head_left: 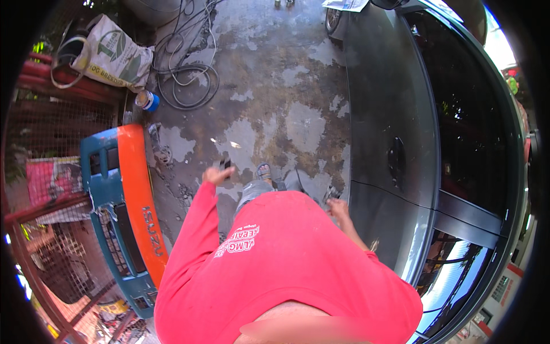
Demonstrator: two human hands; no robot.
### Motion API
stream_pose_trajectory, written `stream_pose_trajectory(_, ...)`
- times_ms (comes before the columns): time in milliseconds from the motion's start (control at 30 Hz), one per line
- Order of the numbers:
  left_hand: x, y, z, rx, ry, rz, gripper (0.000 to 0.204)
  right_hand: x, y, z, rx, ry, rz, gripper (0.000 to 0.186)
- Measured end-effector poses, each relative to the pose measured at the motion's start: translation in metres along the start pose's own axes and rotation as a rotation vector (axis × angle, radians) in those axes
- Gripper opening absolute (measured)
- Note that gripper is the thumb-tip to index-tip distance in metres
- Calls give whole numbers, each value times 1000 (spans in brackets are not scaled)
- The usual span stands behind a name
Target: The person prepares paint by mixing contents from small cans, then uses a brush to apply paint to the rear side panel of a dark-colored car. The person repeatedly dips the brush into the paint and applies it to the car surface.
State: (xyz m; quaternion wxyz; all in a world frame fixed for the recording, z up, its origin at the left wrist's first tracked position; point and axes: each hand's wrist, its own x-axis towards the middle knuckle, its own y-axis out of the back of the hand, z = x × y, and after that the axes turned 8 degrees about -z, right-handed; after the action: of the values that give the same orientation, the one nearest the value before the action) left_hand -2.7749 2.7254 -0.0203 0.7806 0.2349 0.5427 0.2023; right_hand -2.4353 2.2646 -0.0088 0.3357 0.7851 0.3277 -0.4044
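Left hand (pixel 216 174), left of centre: fingers closed on a dark item (pixel 226 164). Right hand (pixel 339 207), right of centre, at a blurred item (pixel 332 194) — grip cannot be told. Risks — wide right swing could scrape the car (pixel 378 109); hose (pixel 177 71), upper left, could snag a foot (pixel 264 171).

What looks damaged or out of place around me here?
Two things: on your left, an orange and blue vehicle panel sits detached, with pale scuff-like marks on its blue paint; farther ahead, cables or hoses lie in loose, overlapping loops on the patchy floor rather than neatly coiled.
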Motion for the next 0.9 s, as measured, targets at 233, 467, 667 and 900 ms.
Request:
stream_pose_trajectory(233,130,207,163,-5,-311,292,82,76,-34,-259,425,216,-132,48)
stream_pose_trajectory(467,199,228,126,-367,53,-83,72,166,-66,-498,622,334,-305,45)
stream_pose_trajectory(667,168,223,41,-437,425,-169,77,211,-91,-696,369,423,-410,50)
stream_pose_trajectory(900,285,318,87,-503,453,-178,77,319,-162,-814,-570,708,-308,75)
